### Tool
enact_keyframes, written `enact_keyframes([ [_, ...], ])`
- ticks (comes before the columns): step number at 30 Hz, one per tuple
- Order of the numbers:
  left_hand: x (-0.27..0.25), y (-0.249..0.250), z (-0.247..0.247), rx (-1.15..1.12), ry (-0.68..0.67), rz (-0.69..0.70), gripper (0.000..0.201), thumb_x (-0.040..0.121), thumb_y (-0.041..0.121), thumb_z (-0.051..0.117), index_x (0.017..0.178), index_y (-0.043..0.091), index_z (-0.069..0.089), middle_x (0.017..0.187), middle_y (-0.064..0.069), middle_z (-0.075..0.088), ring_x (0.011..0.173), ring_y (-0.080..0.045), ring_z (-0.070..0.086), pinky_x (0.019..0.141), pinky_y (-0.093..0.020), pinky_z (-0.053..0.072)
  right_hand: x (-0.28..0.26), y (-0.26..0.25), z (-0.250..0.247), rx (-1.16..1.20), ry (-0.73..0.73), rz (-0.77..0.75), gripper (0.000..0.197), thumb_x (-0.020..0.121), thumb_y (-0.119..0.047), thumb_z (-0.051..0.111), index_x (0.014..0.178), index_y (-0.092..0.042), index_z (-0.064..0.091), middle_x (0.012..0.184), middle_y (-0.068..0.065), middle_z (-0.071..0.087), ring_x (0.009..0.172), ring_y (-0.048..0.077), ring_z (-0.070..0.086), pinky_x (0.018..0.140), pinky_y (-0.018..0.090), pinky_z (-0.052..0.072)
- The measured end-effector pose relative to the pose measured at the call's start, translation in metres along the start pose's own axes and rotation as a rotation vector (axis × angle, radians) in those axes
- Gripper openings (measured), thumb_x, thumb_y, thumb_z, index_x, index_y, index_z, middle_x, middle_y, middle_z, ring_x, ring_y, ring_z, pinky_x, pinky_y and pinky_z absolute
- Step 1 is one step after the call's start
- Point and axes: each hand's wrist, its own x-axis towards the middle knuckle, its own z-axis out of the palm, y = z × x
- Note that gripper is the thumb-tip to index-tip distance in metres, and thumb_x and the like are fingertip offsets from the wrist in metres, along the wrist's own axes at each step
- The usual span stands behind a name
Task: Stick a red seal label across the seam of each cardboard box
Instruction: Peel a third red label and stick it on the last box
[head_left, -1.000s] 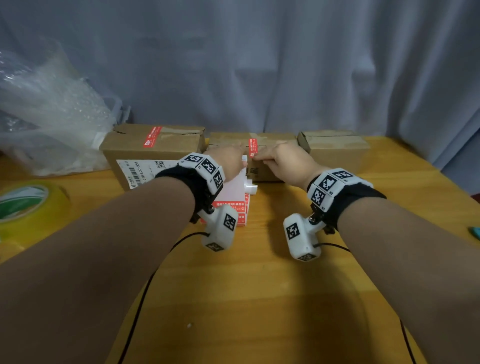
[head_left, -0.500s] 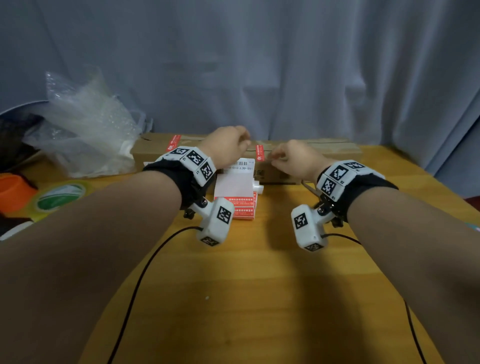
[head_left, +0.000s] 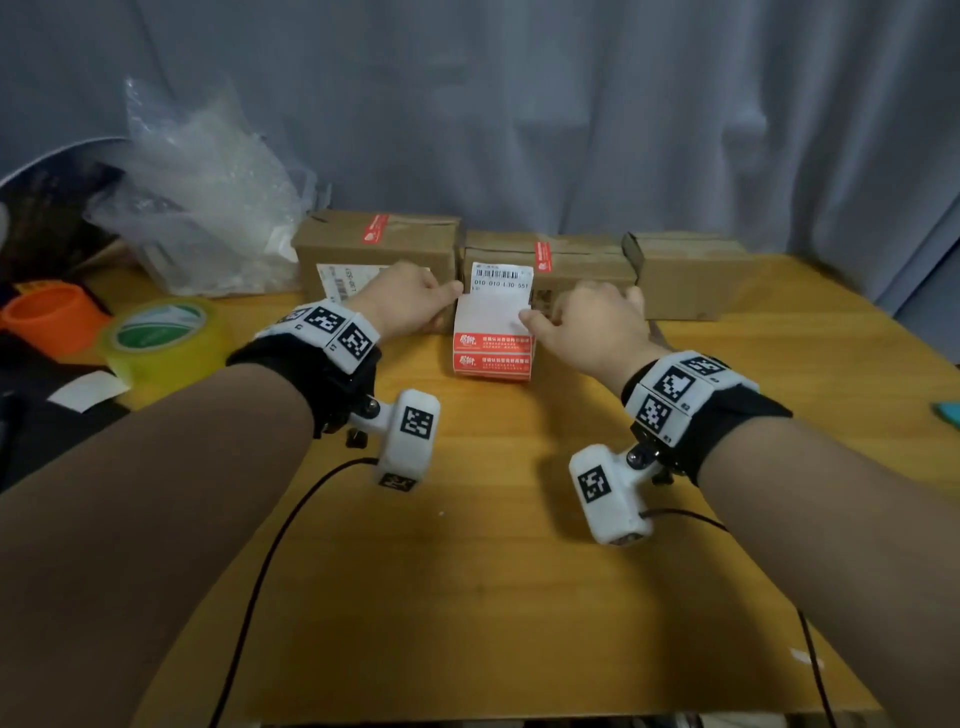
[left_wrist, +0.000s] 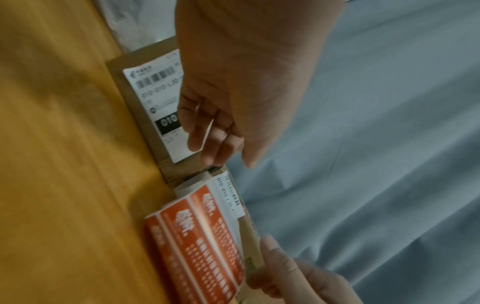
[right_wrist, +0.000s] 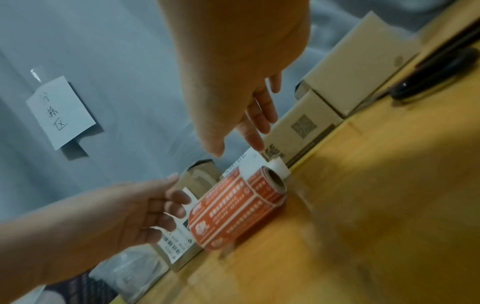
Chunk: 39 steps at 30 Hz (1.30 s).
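Three cardboard boxes stand in a row at the back of the table. The left box (head_left: 395, 249) and the middle box (head_left: 582, 265) each carry a red seal label (head_left: 543, 255) across the top seam. The right box (head_left: 685, 275) shows none. A roll of red labels (head_left: 492, 353) lies in front of the middle box, its white backing strip (head_left: 493, 312) standing up. My left hand (head_left: 431, 301) is at the strip's left edge, fingers relaxed. My right hand (head_left: 550, 317) reaches the strip's right edge with straight fingers (right_wrist: 255, 142). Neither hand holds anything.
A yellow tape roll (head_left: 166, 332), an orange cup (head_left: 52, 317) and a crumpled plastic bag (head_left: 208, 208) sit at the left. Black cables (head_left: 270, 545) trail over the near table. A grey curtain (head_left: 571, 104) hangs right behind the boxes. A teal object (head_left: 948, 413) lies at the right edge.
Both hands have come off the middle box's seal and dropped down to the label roll in front of it. The head view has pulled back.
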Motion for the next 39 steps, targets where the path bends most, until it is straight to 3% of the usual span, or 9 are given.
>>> enact_keyframes([
  [5,-0.003,-0.013,0.019,-0.215,-0.148,-0.171,0.04,0.089,0.045,0.055,0.089,0.008,0.069,0.079,-0.004,0.067,0.066,-0.014,0.057,0.06,-0.023,0.045,-0.003,-0.013,0.017,0.475,-0.143,0.148,0.041,0.085,-0.054,0.052,0.063,-0.02,0.06,0.075,-0.003,0.064,0.085,0.021,0.06,0.092,0.043,0.043],
  [9,-0.001,-0.011,0.024,-0.488,-0.105,-0.162,0.013,0.088,0.025,0.062,0.08,0.014,0.064,0.074,-0.002,0.064,0.061,-0.01,0.053,0.054,-0.021,0.04,-0.005,-0.015,0.013,1.059,-0.151,0.268,0.021,0.09,-0.026,0.059,0.075,-0.011,0.06,0.083,0.0,0.065,0.08,0.014,0.06,0.063,0.021,0.046],
  [12,-0.001,-0.008,0.025,-0.612,-0.075,-0.123,0.011,0.088,0.025,0.062,0.08,0.016,0.064,0.072,0.002,0.064,0.063,-0.008,0.053,0.056,-0.02,0.041,-0.004,-0.012,0.01,1.175,-0.085,0.243,0.013,0.092,-0.02,0.056,0.089,-0.008,0.06,0.086,0.002,0.066,0.076,0.009,0.061,0.057,0.013,0.044],
  [14,-0.003,-0.006,0.026,-0.647,-0.048,-0.075,0.008,0.088,0.024,0.062,0.089,0.016,0.063,0.078,0.002,0.066,0.068,-0.008,0.057,0.06,-0.02,0.044,0.0,-0.01,0.01,1.202,-0.048,0.238,0.009,0.093,-0.017,0.055,0.087,-0.01,0.058,0.083,-0.001,0.064,0.074,0.008,0.062,0.055,0.011,0.045],
  [18,-0.007,-0.004,0.029,-0.705,-0.018,0.033,0.038,0.086,0.015,0.065,0.117,0.014,0.044,0.095,0.0,0.071,0.086,-0.003,0.066,0.066,-0.012,0.052,0.006,-0.007,0.012,1.229,0.063,0.316,0.013,0.09,-0.013,0.058,0.099,-0.014,0.049,0.086,-0.001,0.062,0.076,0.009,0.062,0.056,0.017,0.046],
  [21,-0.008,-0.004,0.034,-0.655,0.011,0.074,0.034,0.086,0.012,0.064,0.111,0.016,0.042,0.094,-0.002,0.071,0.09,-0.006,0.066,0.069,-0.015,0.051,0.01,-0.006,0.017,1.192,0.129,0.312,0.016,0.089,-0.015,0.06,0.098,-0.018,0.046,0.083,-0.002,0.061,0.08,0.015,0.063,0.062,0.023,0.049],
  [26,-0.007,-0.001,0.04,-0.687,0.095,0.11,0.029,0.086,0.007,0.063,0.103,0.014,0.04,0.087,-0.004,0.069,0.085,-0.013,0.066,0.071,-0.021,0.055,0.014,-0.008,0.021,0.67,0.266,0.161,0.012,0.081,-0.035,0.066,0.077,-0.031,0.056,0.089,-0.01,0.054,0.095,0.018,0.056,0.094,0.04,0.039],
  [32,-0.002,0.0,0.045,-0.625,0.198,0.234,0.037,0.083,-0.001,0.063,0.084,0.028,0.04,0.082,0.003,0.058,0.069,-0.01,0.053,0.069,-0.018,0.05,0.01,-0.019,0.014,0.512,0.268,-0.154,0.017,0.081,-0.038,0.066,0.09,-0.024,0.069,0.101,-0.005,0.063,0.106,0.019,0.048,0.086,0.033,0.022],
  [39,0.002,0.003,0.046,-0.53,0.291,0.335,0.037,0.085,0.002,0.062,0.082,0.031,0.039,0.078,0.007,0.057,0.067,-0.005,0.054,0.065,-0.014,0.048,0.015,-0.025,0.015,0.515,0.364,-0.186,0.022,0.085,-0.035,0.062,0.102,-0.022,0.067,0.107,-0.003,0.067,0.108,0.019,0.054,0.092,0.034,0.028],
])
